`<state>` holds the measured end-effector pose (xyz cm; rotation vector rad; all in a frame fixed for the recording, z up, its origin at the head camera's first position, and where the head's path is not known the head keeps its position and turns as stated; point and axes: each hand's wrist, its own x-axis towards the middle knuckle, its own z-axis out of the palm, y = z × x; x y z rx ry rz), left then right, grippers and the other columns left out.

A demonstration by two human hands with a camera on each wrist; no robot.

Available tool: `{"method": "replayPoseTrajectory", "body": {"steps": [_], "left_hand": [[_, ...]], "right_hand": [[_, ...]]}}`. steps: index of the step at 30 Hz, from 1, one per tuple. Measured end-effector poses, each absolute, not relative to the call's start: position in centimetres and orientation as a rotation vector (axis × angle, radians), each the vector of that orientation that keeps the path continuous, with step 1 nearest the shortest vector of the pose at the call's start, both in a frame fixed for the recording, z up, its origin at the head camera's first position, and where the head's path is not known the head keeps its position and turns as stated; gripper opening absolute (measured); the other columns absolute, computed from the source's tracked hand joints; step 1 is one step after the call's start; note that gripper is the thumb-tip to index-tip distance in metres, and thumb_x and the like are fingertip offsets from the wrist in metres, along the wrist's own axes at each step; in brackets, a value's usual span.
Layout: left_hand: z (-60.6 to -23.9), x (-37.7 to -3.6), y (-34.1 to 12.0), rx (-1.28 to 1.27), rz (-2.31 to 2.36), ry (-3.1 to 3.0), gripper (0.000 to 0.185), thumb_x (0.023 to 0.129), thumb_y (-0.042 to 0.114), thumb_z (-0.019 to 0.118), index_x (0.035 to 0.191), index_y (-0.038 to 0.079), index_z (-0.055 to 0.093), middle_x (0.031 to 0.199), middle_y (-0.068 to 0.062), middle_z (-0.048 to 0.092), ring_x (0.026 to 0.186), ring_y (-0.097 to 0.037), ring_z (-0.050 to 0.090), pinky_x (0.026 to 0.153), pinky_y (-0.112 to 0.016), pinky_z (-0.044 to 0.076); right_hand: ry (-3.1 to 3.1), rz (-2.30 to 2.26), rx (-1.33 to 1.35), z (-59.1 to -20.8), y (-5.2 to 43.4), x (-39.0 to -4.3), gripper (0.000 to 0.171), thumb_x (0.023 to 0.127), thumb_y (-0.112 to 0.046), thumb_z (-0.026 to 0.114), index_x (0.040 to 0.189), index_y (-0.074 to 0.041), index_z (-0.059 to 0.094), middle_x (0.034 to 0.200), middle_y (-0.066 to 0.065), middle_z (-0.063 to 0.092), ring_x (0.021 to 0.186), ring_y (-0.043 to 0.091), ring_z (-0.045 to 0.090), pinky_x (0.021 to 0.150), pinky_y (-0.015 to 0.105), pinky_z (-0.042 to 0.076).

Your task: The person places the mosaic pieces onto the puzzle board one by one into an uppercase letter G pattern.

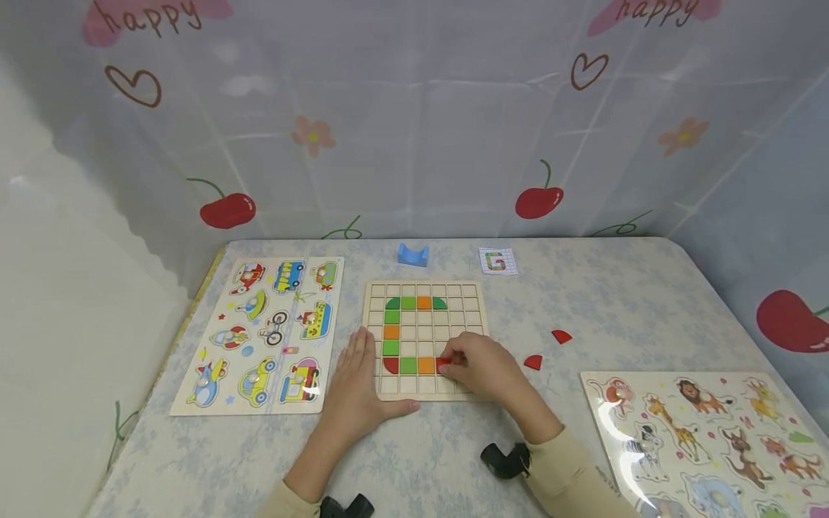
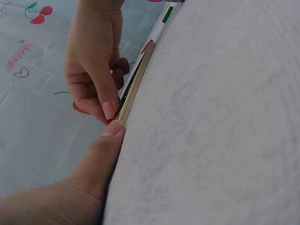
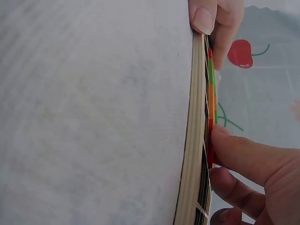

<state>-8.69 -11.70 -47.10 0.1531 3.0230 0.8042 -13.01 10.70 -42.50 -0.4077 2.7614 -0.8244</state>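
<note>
A square wooden grid board (image 1: pixel 424 392) lies flat at mid-table, with green, orange and red tiles set along its top row, left side and a lower row. My left hand (image 1: pixel 355 392) rests against the board's left edge with straight fingers, its thumb stretched along the near edge. Over the lower row, my right hand (image 1: pixel 484 365) pinches a red tile (image 1: pixel 442 363) beside an orange tile (image 1: pixel 426 365). In the right wrist view, thumb and fingertips sit on the red tile (image 3: pixel 210 145) at the board's surface. The fingers hide much of its shape.
Two loose red quarter-round tiles (image 1: pixel 562 336) lie right of the board. Behind it are a blue holder (image 1: pixel 413 255) and a pattern card (image 1: pixel 498 261). A vehicle puzzle (image 1: pixel 246 360) lies left, an animal puzzle (image 1: pixel 706 432) front right.
</note>
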Motion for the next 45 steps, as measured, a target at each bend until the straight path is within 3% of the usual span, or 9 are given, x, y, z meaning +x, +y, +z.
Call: {"method": "replayPoseTrajectory", "body": {"steps": [6, 11, 15, 21, 27, 36, 45], "left_hand": [[-47.2, -8.7, -11.7, 0.135, 0.797, 3.015, 0.140, 0.051, 0.085, 0.064, 0.152, 0.008, 0.008, 0.161, -0.005, 0.000, 0.149, -0.022, -0.001, 0.122, -0.044, 0.010], [-47.3, -8.8, -11.8, 0.132, 0.786, 3.010, 0.140, 0.051, 0.086, 0.063, 0.153, 0.008, 0.007, 0.161, -0.004, -0.002, 0.149, -0.021, -0.002, 0.122, -0.043, 0.008], [-47.3, -8.8, -11.7, 0.137, 0.796, 3.011, 0.141, 0.050, 0.086, 0.064, 0.153, 0.008, 0.007, 0.161, -0.005, -0.001, 0.149, -0.022, -0.002, 0.122, -0.043, 0.009], [-47.2, -8.8, -11.7, 0.148, 0.801, 3.003, 0.140, 0.051, 0.086, 0.064, 0.152, 0.007, 0.007, 0.161, -0.005, -0.002, 0.149, -0.022, -0.002, 0.122, -0.044, 0.009], [-47.1, -8.8, -11.8, 0.155, 0.814, 2.997, 0.139, 0.052, 0.084, 0.065, 0.152, 0.008, 0.007, 0.161, -0.005, -0.002, 0.149, -0.022, -0.002, 0.122, -0.044, 0.008], [-47.3, -8.8, -11.8, 0.150, 0.814, 2.997, 0.140, 0.052, 0.084, 0.065, 0.153, 0.009, 0.005, 0.161, -0.005, -0.002, 0.149, -0.022, -0.002, 0.122, -0.044, 0.009], [-47.1, -8.8, -11.9, 0.158, 0.805, 2.995, 0.139, 0.052, 0.084, 0.065, 0.152, 0.007, 0.006, 0.161, -0.006, -0.001, 0.149, -0.022, -0.002, 0.122, -0.045, 0.009]], "right_hand": [[2.794, -0.769, -0.391, -42.1, 11.0, -12.5, 0.015, 0.077, -0.026, 0.077, 0.092, -0.024, 0.073, 0.071, -0.012, 0.056, 0.063, 0.009, 0.050, 0.056, 0.025, 0.042], [2.781, -0.795, -0.304, -41.4, 12.6, -11.9, 0.031, 0.081, -0.025, 0.073, 0.111, -0.025, 0.068, 0.076, -0.012, 0.057, 0.057, 0.011, 0.046, 0.052, 0.025, 0.039], [2.743, -0.835, -0.302, -40.6, 15.2, -11.2, 0.035, 0.082, -0.022, 0.072, 0.116, -0.023, 0.064, 0.085, -0.010, 0.059, 0.051, 0.012, 0.043, 0.050, 0.025, 0.039], [2.613, -0.797, -0.379, -39.9, 19.7, -9.8, 0.037, 0.079, -0.022, 0.076, 0.113, -0.021, 0.063, 0.094, -0.004, 0.058, 0.063, 0.010, 0.048, 0.058, 0.023, 0.042], [2.503, -0.767, -0.409, -39.8, 22.5, -8.4, 0.034, 0.074, -0.018, 0.079, 0.104, -0.021, 0.063, 0.093, -0.001, 0.052, 0.066, 0.009, 0.044, 0.060, 0.022, 0.040], [2.554, -0.780, -0.463, -40.8, 22.9, -8.5, 0.029, 0.073, -0.013, 0.079, 0.092, -0.022, 0.058, 0.088, -0.002, 0.050, 0.073, 0.009, 0.044, 0.062, 0.021, 0.039], [2.526, -0.881, -0.461, -41.0, 22.0, -10.0, 0.022, 0.080, -0.017, 0.075, 0.089, -0.021, 0.055, 0.085, -0.003, 0.054, 0.068, 0.011, 0.049, 0.059, 0.022, 0.042]]}}
